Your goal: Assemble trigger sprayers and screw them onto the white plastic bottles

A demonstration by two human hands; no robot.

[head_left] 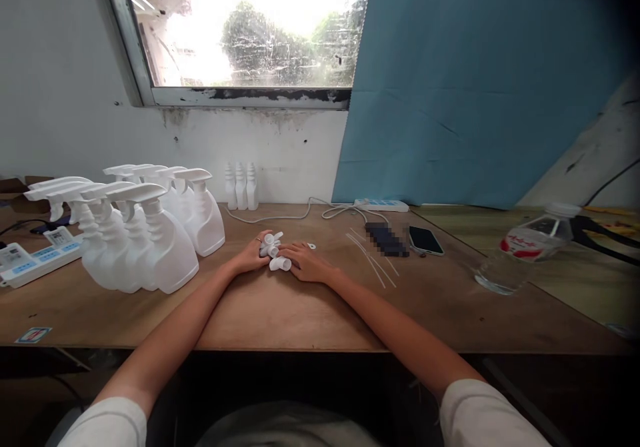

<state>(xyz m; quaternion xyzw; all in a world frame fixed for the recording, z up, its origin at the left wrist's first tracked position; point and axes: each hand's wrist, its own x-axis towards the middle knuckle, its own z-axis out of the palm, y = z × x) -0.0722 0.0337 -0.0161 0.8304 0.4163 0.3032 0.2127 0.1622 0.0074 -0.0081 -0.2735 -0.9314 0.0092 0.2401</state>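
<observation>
My left hand [251, 254] rests on the brown table, its fingers curled against the left side of a small cluster of white plastic pieces [273, 250]. From the right, my right hand [306, 262] lies over the edge of the same cluster, fingers together and pointing left. One short white tubular piece [281, 264] lies nearest to me, between the two hands. A small flat white piece [311, 246] is just beyond my right hand. Thin white tubes [367, 254] lie on the table to the right of it.
White spray bottles [170, 254] stand in rows at left, beside a power strip [45, 260]. Three small white bottles [241, 187] stand by the wall. At right are a phone [426, 240], another power strip [381, 204], cables and a clear water bottle [525, 254].
</observation>
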